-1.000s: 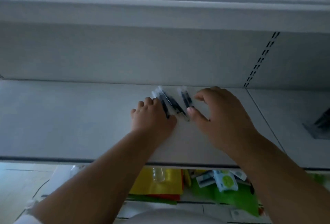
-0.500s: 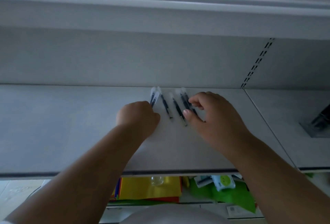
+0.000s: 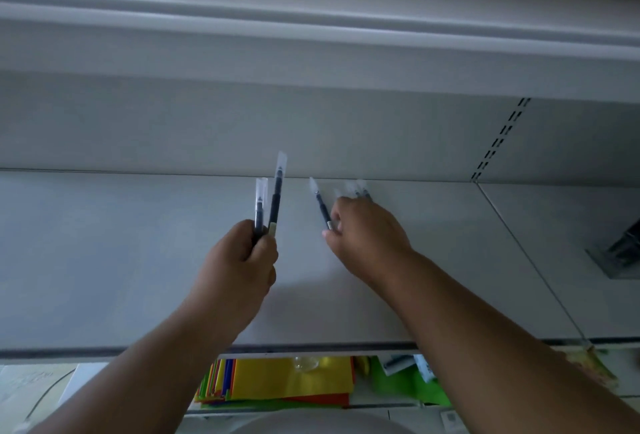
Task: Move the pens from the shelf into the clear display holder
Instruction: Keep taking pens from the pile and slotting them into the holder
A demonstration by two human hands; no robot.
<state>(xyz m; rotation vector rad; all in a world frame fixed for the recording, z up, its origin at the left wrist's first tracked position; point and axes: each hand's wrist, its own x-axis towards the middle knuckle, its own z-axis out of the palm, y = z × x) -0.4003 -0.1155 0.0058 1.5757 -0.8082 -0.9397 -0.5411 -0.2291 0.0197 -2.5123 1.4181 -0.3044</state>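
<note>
Near the back edge of the shelf (image 3: 138,260), four pens (image 3: 322,207) are left lying, three largely hidden under the right hand (image 3: 367,229). Two pens (image 3: 275,198) are held upright, clear of the shelf, by the left hand (image 3: 239,260), fingers curled round their lower ends. The taller one, gripped only at its tip, could be dropped. The right hand's fingers are set on the lying pens; whether any is pinched cannot be told, and one could be rolled aside. No holder is identifiable.

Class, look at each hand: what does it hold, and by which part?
The left hand grips two pens by their lower ends, caps up. The right hand rests on the pens on the shelf; its grip cannot be told.
</note>
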